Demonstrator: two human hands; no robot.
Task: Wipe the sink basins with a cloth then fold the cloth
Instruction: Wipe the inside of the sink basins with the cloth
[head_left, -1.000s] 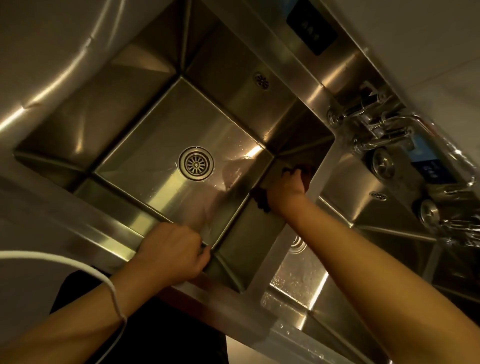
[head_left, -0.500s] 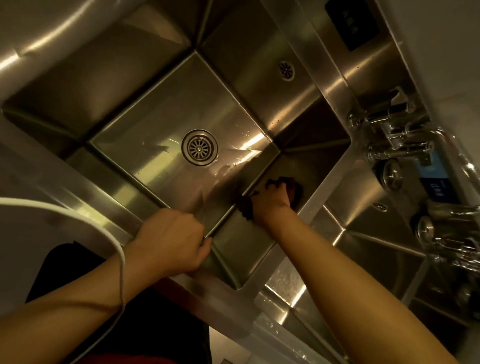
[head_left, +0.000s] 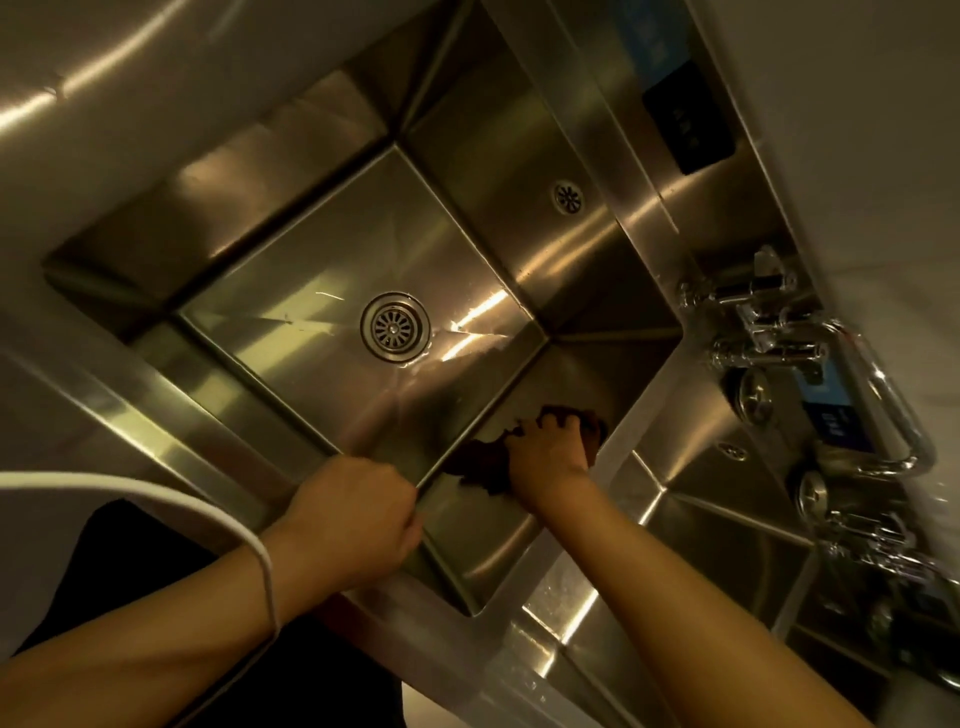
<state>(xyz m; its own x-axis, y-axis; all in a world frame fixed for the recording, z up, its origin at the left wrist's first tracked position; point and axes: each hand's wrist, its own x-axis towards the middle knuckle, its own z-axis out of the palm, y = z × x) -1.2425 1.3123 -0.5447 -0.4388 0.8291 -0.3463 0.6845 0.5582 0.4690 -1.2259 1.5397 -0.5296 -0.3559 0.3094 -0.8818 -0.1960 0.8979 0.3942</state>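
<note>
A person leans over a stainless steel double sink, seen from a head-worn camera looking steeply down, with the whole scene tilted and lit in dim yellow light. The large square steel basin (head_left: 291, 291) fills the middle of the view, its flat floor holding a round slotted metal drain (head_left: 395, 327) near the centre and a small round overflow grille (head_left: 568, 197) on the far wall. The right hand (head_left: 545, 457) reaches down into this basin and presses a dark brown crumpled cloth (head_left: 480, 462) flat against the inner right-hand wall, close to where that wall meets the floor; the fingers are spread over and curled onto the cloth, which sticks out on both sides of the hand. The left hand (head_left: 353, 525) is closed into a loose fist at the front rim of the basin, near its lower corner; whether it grips the rim or anything else cannot be made out. A thin white cord (head_left: 208, 512) loops across the left wrist. To the right, past the steel divider, lies a second steel basin (head_left: 727, 561), only partly in view. Along the back ledge sit chrome taps and valves (head_left: 753, 322) with a curved chrome spout (head_left: 893, 415), and a dark rectangular label (head_left: 685, 119) with a blue strip is fixed to the steel splashback.
</note>
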